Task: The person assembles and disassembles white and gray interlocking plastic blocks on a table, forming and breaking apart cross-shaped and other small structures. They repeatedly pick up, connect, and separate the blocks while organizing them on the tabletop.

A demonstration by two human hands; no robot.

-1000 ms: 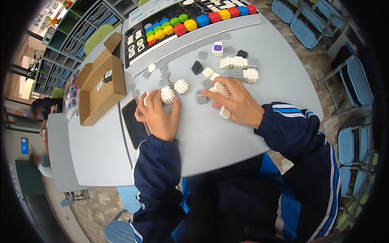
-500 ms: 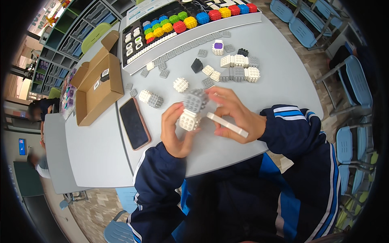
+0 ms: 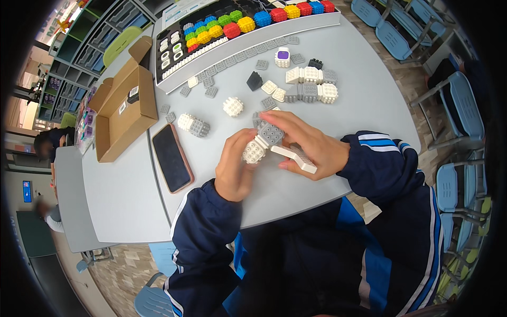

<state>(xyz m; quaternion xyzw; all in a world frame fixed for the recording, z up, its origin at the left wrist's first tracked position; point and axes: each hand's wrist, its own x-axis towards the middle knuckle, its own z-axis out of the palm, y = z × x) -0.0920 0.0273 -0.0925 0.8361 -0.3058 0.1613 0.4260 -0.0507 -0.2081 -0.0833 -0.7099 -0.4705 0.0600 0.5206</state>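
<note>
My left hand (image 3: 235,164) is closed round a studded building-block piece, its fingers and thumb on the white block (image 3: 255,151) at the lower end. Joined to that is a grey studded block (image 3: 270,133), partly covered by the fingers of my right hand (image 3: 312,145). A white bent bar (image 3: 296,158) lies in my right hand, between its thumb and fingers, with one end close to the grey block. Whether the bar touches the block, I cannot tell. Just beyond my hands are a loose white studded block (image 3: 233,106) and a white-and-grey joined pair (image 3: 193,125).
Left of my hands lies a phone (image 3: 172,158), with an open cardboard box (image 3: 127,113) past it. Joined white and grey blocks (image 3: 311,93) and several grey square plates (image 3: 261,64) lie farther off. A tray of coloured blocks (image 3: 248,53) spans the table's far side.
The held block piece has turned, and its grey end now leans toward my right hand. My right fingers have moved onto the grey block. The white bar has turned, showing its bend.
</note>
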